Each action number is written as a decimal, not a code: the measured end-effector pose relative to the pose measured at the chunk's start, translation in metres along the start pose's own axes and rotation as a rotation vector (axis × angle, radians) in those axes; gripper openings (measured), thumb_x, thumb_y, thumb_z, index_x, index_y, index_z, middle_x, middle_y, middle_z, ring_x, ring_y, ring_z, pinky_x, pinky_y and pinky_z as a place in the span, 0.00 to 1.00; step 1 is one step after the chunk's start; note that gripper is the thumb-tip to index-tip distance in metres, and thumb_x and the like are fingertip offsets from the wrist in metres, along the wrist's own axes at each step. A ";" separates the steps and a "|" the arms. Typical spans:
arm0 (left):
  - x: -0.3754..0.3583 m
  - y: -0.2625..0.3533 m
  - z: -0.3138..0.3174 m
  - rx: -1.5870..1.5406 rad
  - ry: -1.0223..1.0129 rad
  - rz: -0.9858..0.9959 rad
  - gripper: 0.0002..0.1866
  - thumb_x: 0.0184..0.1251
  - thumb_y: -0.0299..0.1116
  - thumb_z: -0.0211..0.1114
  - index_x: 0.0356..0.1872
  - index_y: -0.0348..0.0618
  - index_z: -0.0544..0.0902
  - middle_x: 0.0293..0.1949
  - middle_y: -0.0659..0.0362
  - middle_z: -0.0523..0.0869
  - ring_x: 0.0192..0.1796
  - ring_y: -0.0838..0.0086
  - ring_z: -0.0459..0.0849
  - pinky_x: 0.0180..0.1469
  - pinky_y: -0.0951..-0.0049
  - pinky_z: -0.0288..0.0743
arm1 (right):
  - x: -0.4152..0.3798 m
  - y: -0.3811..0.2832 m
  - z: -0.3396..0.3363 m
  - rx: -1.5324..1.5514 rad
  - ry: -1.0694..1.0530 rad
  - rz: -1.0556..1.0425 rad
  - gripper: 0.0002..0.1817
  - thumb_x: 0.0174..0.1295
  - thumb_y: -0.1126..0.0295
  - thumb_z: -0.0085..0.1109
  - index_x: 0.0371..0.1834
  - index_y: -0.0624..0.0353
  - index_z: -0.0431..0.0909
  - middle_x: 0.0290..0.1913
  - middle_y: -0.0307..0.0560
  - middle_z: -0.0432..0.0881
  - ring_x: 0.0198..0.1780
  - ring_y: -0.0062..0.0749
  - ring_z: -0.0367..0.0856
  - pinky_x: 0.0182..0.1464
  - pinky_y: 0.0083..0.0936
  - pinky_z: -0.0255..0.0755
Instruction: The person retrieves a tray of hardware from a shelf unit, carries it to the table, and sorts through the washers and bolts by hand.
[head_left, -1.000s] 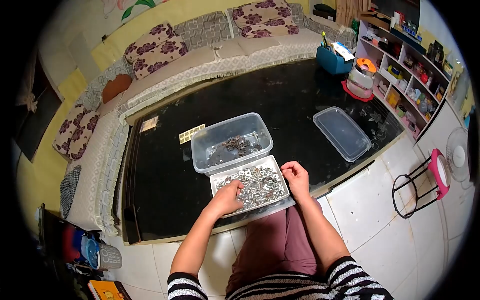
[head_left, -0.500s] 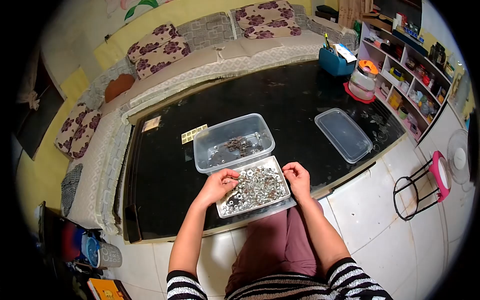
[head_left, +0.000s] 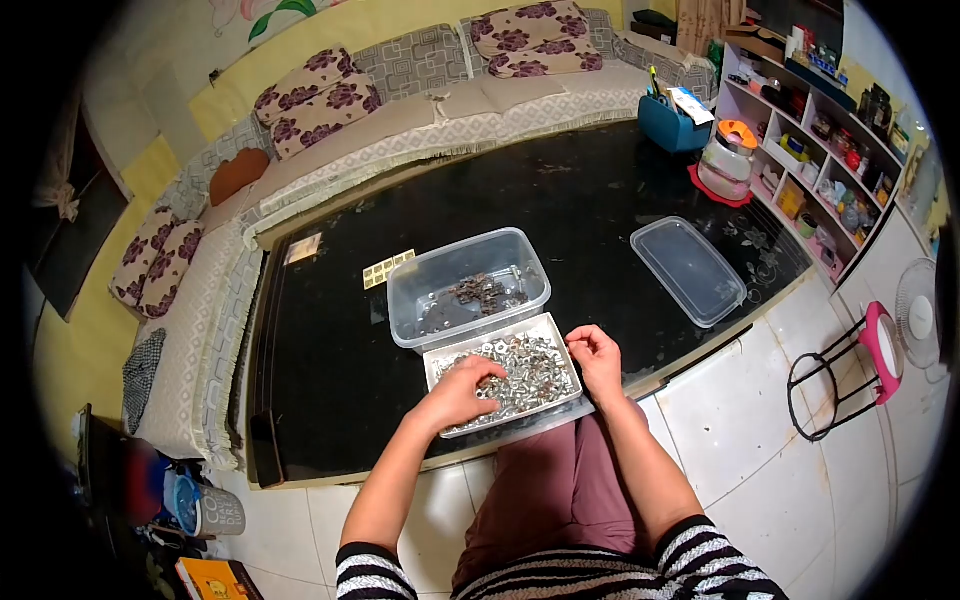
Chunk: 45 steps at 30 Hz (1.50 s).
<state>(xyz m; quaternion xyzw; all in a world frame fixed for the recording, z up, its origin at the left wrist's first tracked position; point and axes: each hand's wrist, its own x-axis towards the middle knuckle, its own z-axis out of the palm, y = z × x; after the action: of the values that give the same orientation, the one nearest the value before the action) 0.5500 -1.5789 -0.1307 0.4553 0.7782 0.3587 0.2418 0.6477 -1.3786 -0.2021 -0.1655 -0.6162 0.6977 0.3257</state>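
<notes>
A white shallow box [head_left: 431,366] full of small metal nuts and screws [head_left: 535,368] sits at the near edge of the black table. My left hand [head_left: 464,394] reaches over the box's left half, thumb and fingers apart and curved down at the metal pieces. Beside the box's right rim is my right hand [head_left: 597,362], its thumb and fingers drawn together; whatever they pinch, if anything, is too small to tell. Just behind the box stands a clear plastic tub [head_left: 415,281] with a pile of dark, rusty-looking small pieces [head_left: 487,293] inside.
A clear lid [head_left: 688,272] lies on the black table [head_left: 330,370] to the right. A small card of stickers or labels [head_left: 388,268] lies behind the tub. A blue holder [head_left: 672,126] and an orange-lidded jar [head_left: 726,162] stand at the far right. A pink stool [head_left: 880,352] is on the floor.
My left hand has moved right and down, from the box's upper left edge to over the metal pieces. The right hand has hardly moved.
</notes>
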 end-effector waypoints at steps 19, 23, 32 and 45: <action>-0.007 -0.004 -0.006 -0.154 0.144 -0.198 0.05 0.57 0.28 0.55 0.31 0.36 0.74 0.24 0.61 0.78 0.28 0.83 0.77 0.30 0.82 0.70 | -0.001 -0.006 0.001 -0.005 -0.004 0.026 0.04 0.51 0.81 0.48 0.29 0.64 0.72 0.24 0.36 0.74 0.27 0.15 0.71 0.32 0.11 0.67; -0.005 -0.019 -0.002 -0.298 0.187 -0.121 0.05 0.55 0.26 0.56 0.32 0.36 0.74 0.25 0.62 0.79 0.30 0.83 0.77 0.32 0.82 0.71 | -0.001 -0.003 0.001 -0.004 -0.004 0.004 0.04 0.51 0.81 0.48 0.29 0.64 0.72 0.25 0.36 0.74 0.26 0.15 0.72 0.32 0.11 0.67; -0.003 -0.006 -0.006 -0.196 0.237 -0.167 0.09 0.51 0.24 0.59 0.36 0.38 0.76 0.32 0.59 0.79 0.34 0.80 0.77 0.38 0.81 0.71 | -0.001 -0.003 0.000 0.027 -0.012 0.026 0.04 0.51 0.81 0.48 0.29 0.64 0.72 0.24 0.36 0.74 0.26 0.15 0.71 0.32 0.11 0.67; 0.023 0.014 0.015 0.422 -0.153 0.236 0.24 0.39 0.32 0.65 0.44 0.49 0.74 0.50 0.54 0.70 0.55 0.61 0.65 0.57 0.68 0.57 | -0.002 -0.003 0.002 0.019 -0.002 0.022 0.04 0.52 0.80 0.49 0.29 0.63 0.72 0.24 0.35 0.74 0.26 0.13 0.70 0.31 0.10 0.65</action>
<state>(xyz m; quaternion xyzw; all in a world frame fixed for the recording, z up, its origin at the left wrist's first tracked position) 0.5571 -1.5485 -0.1302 0.6092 0.7568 0.1783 0.1562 0.6489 -1.3808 -0.1988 -0.1688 -0.6080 0.7072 0.3189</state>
